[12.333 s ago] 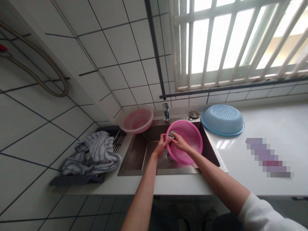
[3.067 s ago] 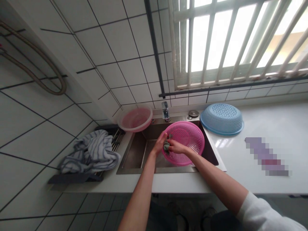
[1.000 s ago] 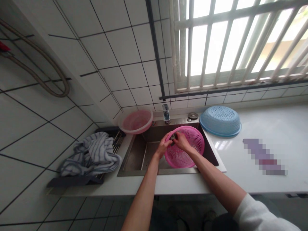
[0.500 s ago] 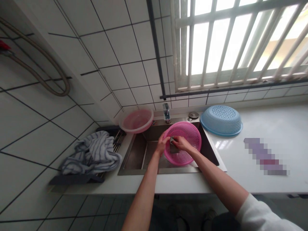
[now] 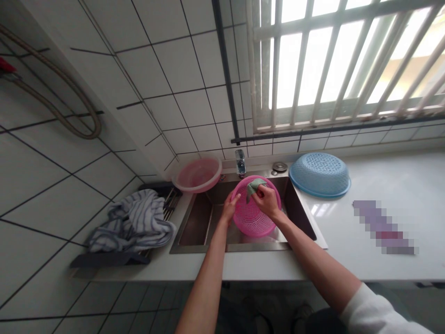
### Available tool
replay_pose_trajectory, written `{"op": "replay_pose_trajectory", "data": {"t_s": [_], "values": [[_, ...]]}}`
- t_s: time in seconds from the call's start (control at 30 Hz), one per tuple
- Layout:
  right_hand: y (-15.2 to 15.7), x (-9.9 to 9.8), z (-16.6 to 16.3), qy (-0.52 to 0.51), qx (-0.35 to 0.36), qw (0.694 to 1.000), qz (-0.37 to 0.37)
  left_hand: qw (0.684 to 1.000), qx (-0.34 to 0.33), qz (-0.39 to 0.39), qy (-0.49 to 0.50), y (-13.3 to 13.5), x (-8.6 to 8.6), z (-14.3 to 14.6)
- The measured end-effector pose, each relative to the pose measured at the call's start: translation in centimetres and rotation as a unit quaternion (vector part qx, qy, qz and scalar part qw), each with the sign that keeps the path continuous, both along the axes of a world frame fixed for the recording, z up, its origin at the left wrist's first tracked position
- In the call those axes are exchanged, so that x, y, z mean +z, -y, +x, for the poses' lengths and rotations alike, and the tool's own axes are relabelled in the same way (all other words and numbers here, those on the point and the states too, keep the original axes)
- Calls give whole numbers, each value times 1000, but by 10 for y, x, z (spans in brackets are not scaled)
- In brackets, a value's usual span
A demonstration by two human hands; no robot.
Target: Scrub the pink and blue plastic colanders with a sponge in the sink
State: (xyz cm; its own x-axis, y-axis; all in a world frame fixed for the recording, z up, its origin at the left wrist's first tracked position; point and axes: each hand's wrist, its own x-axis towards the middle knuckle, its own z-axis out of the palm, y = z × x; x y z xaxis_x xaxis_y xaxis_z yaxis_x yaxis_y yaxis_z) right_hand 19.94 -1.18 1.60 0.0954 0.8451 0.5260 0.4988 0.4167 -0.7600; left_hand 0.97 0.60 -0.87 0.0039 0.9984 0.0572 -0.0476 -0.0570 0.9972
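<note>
Since half a second earlier, the person's right hand (image 5: 266, 200) has carried a small grey-green cloth (image 5: 253, 186) away from the left hand (image 5: 228, 208), and a round, bright pink, perforated plastic colander (image 5: 255, 227) has shifted slightly left.

At the far left, a looped, ribbed hose (image 5: 91, 133) hangs against the white-tiled wall (image 5: 142, 74). Nearer, a crumpled white-and-blue-grey striped fabric (image 5: 139, 218) lies on a dark, slatted rack (image 5: 111, 260). A round, translucent pink plastic basin (image 5: 197, 175) sits at the far left corner of a rectangular stainless-steel sink (image 5: 194, 222). To its right, the left hand's grip is closed around the colander's left rim, with the colander at the sink's right half. Behind it stands a shiny chrome faucet (image 5: 240, 162). The right hand's grip is bunched tightly on the cloth, which drapes from the fingers over the colander's far part. Farther right, a round metal stopper (image 5: 279, 166) rests on the sink's far edge. An upturned, oval, light-blue plastic basket (image 5: 320, 175) lies on the glossy white desk (image 5: 399, 181), and nearer to its right is a blurred purple item (image 5: 384, 228).
</note>
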Motion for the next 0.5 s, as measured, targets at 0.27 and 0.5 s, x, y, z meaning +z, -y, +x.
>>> {"op": "replay_pose_trajectory", "data": {"t_s": [0.27, 0.5], "values": [[1, 0, -4, -54, 136, 986, -82, 1000, -12, -5, 2, -1, 1, -1], [3, 1, 0, -61, 95, 993, -28, 1000, -16, 10, -3, 1, 5, -1]]}}
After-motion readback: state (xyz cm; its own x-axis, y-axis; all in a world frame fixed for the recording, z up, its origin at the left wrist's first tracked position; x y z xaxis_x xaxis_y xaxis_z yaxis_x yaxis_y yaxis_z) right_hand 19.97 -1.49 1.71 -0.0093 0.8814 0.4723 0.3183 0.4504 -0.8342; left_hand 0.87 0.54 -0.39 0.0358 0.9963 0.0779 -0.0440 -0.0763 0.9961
